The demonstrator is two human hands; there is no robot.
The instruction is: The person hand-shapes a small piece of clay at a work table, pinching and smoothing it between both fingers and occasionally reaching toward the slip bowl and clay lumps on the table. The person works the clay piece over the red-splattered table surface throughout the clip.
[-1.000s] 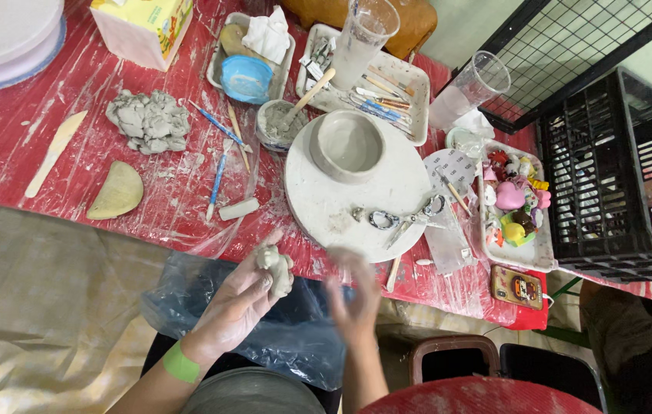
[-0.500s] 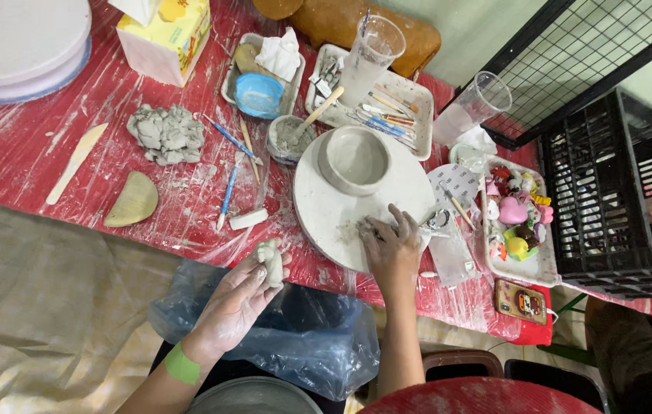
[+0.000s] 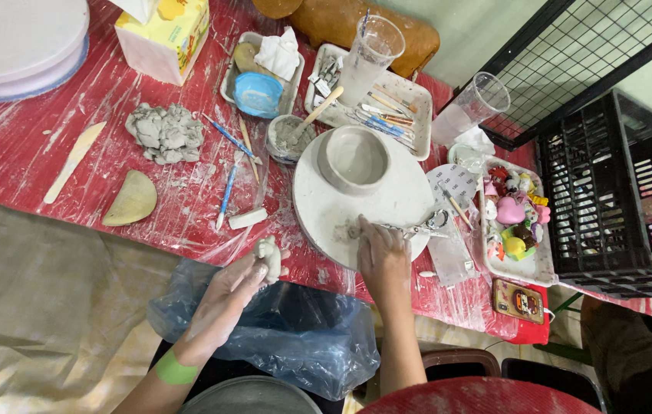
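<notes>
Both hands are dusted with wet clay. Left hand (image 3: 228,290) pinches a small lump of clay (image 3: 268,257) between thumb and fingertips, just off the near edge of the red table (image 3: 19,157); the lump stands with its long axis roughly upright in the view, its top pointing toward the table. Right hand (image 3: 382,257) lies palm-down on the near rim of the round white wheel (image 3: 395,203), fingers curled over clay scraps and touching a thin metal tool (image 3: 418,228) that lies crosswise, pointing right.

On the wheel behind the right hand sits a grey clay bowl (image 3: 353,158). A clay pile (image 3: 165,133), blue-handled tools (image 3: 226,192), a small white block (image 3: 246,218) and a slip cup with a stick (image 3: 289,138) crowd the table between the hands and the trays (image 3: 410,96). A blue plastic bag (image 3: 295,337) hangs below the table edge.
</notes>
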